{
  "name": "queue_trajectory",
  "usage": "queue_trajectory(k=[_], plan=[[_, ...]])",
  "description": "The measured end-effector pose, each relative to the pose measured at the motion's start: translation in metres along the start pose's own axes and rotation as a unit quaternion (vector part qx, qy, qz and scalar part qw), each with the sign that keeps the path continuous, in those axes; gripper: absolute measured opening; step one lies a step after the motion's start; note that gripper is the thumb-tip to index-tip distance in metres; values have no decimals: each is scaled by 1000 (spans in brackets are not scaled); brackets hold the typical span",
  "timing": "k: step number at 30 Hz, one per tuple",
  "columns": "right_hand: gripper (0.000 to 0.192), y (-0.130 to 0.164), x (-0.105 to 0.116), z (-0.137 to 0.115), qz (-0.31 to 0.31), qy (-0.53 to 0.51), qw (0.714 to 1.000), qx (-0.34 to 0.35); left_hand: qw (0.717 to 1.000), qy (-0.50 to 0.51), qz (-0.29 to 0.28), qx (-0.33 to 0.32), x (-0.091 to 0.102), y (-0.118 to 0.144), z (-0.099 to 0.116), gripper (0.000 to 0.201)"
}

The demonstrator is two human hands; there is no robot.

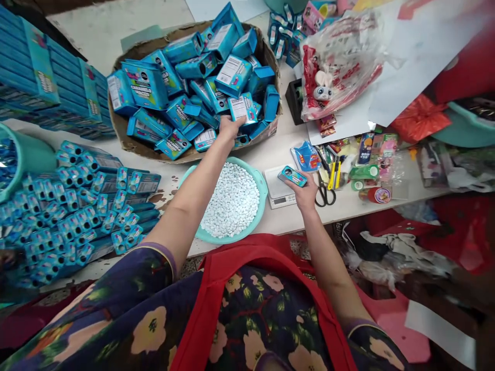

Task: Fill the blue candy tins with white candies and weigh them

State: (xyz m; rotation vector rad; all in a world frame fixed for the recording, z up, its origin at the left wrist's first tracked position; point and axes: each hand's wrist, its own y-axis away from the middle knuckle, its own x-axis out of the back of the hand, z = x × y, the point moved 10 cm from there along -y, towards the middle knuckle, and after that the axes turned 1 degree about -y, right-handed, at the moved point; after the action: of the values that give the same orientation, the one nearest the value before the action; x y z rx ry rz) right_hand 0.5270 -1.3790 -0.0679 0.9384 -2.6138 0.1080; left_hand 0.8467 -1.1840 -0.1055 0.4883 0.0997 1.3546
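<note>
Meanwhile, your left hand (231, 126) grips a small blue cardboard box (243, 108) in the brown cardboard tray (266, 54), while your right hand (305, 193) clasps a blue plastic case (292, 176) over the white digital scale (276, 189).

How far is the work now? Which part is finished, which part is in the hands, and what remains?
Looks done: rows of closed blue boxes lie stacked at the left. In hand: the right hand holds one box over the scale; the left hand reaches into the carton of loose boxes. Left: many loose boxes there, and white tablets in the basin.
</note>
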Motion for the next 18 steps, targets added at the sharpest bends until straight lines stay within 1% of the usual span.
queue_trajectory(k=[1,2,4,6,8,9,10,11,12,13,14,15,16,18], plan=[[56,-2,-3,9,-14,5,1000,-11,999,8,-8,32,-3,-3,-4,34],[60,-3,-5,14,-27,8,999,-20,998,15,-14,53,-2,-2,-5,34],[72,1,-2,14,-34,19,999,-20,998,28,-28,49,12,11,0,34],[78,11,11,-6,0,46,999,15,998,50,-37,17,37,38,8,36],[72,27,23,-37,47,50,996,62,996,61,-43,-40,62,80,14,43],[67,36,22,-50,47,27,996,72,995,53,-49,-75,70,107,15,46],[66,45,13,-61,19,-12,997,68,991,36,-57,-113,75,135,15,50],[70,54,-4,-69,-32,-57,996,53,986,10,-62,-154,77,165,12,51],[79,66,-24,-75,-92,-98,990,33,979,-25,-63,-193,77,194,7,49],[91,78,-44,-81,-148,-129,980,14,970,-68,-75,-222,72,220,-2,43],[103,90,-60,-86,-184,-148,972,2,961,-94,-90,-244,66,243,-12,36],[113,100,-72,-90,-204,-156,966,-2,956,-105,-96,-257,62,260,-24,33],[119,108,-81,-93,-209,-154,966,0,952,-111,-100,-265,59,272,-35,31],[120,119,-87,-97,-190,-130,973,14,947,-112,-101,-284,59,285,-49,31]])
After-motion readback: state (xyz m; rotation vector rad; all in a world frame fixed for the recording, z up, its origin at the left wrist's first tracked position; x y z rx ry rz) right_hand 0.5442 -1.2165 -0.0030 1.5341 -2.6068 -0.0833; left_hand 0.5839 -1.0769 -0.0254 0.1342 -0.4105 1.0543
